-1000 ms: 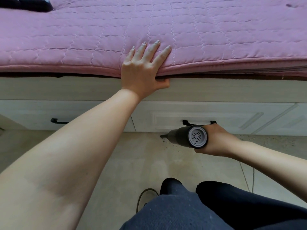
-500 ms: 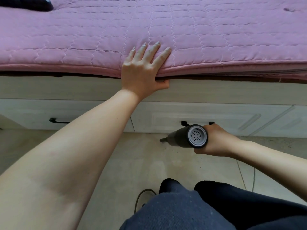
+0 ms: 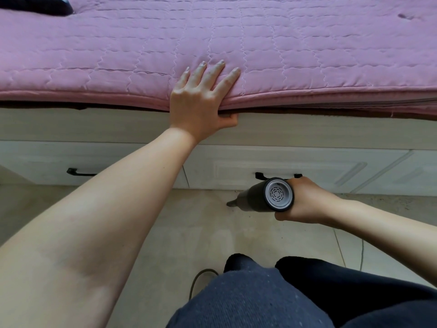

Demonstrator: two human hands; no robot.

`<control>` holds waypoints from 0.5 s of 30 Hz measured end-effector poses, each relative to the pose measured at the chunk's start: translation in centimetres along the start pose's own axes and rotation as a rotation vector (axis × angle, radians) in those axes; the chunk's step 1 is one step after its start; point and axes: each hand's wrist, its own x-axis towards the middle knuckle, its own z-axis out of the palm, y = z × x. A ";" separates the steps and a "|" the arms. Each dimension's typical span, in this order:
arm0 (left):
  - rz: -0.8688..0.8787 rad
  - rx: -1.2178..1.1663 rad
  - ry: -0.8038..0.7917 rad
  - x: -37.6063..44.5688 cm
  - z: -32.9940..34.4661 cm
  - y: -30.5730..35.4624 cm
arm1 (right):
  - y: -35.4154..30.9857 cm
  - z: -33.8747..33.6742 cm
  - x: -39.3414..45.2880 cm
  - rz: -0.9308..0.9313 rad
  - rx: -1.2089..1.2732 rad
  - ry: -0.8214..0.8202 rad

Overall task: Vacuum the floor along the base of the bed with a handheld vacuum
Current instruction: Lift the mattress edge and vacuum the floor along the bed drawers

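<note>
While the right hand (image 3: pixel 307 202) wraps the handheld vacuum (image 3: pixel 264 196) at lower centre, nozzle down where floor (image 3: pixel 189 233) meets the bed (image 3: pixel 307 133) base, the sweep probably goes best slow and tight to the drawer front (image 3: pixel 307 169). The left hand (image 3: pixel 201 102) lies flat, fingers spread, on the pink mattress pad (image 3: pixel 118 55). The right hand's fingers are hidden behind the vacuum; a dark object (image 3: pixel 35 5) is cut off upper left.
</note>
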 end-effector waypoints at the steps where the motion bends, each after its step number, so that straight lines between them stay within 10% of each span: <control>1: 0.000 0.001 -0.001 0.0 0.0 0.0 | 0.0 0.0 0.0 -0.006 0.000 -0.001; 15: -0.007 -0.013 -0.012 0.0 0.0 0.1 | 0.4 0.0 -0.7 -0.014 0.054 -0.002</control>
